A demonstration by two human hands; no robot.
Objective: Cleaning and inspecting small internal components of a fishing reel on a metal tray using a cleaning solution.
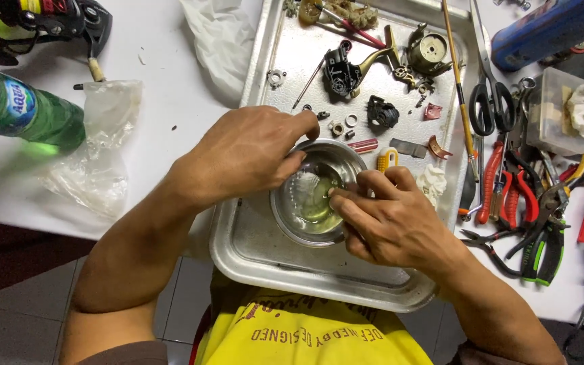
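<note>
— Where were your hands?

— Both over the small steel bowl (pixel 309 196), which sat in the metal tray (pixel 251 250) nearest me. My left hand (pixel 248 152) rested curled on the bowl's rim; my right hand (pixel 390 220) pinched something tiny above the yellowish liquid, too small to tell.

— Beyond that?

— Dismantled reel parts (pixel 346 71) lay further up the tray. Pliers (pixel 505 192) and scissors (pixel 488 101) lay right, a green bottle (pixel 18 108) far left on the white surface (pixel 163 101).
</note>
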